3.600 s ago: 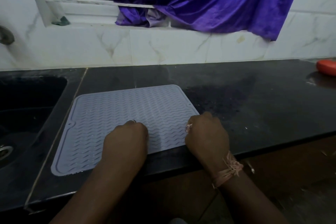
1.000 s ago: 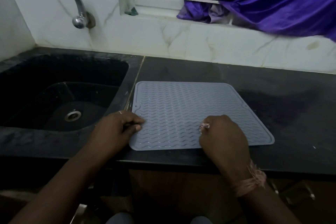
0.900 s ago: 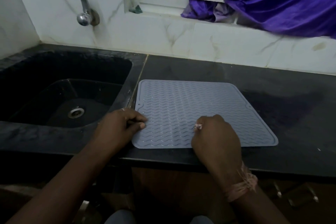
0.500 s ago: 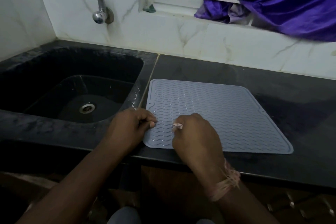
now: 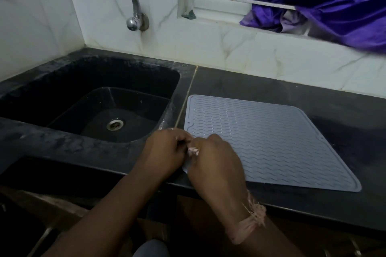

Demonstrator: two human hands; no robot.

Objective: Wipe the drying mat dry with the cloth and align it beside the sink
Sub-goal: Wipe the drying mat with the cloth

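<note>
Since the earlier frame, we are seeing the right hand [image 5: 215,160] slid leftward along the near edge until it is touching the left hand [image 5: 165,150]. Both are now sitting curled at the near-left corner of the drying mat [image 5: 261,140], knuckles up; we cannot tell whether the fingers are actually pinching the mat's edge, as they are hidden beneath. Beyond and right of the fingers, the mat is lying flat on the dark counter [image 5: 313,200], its left edge running just beside the seam next to the sink [image 5: 27,131]. Farther back-left, the tap [image 5: 130,0] is arching from the wall.
</note>
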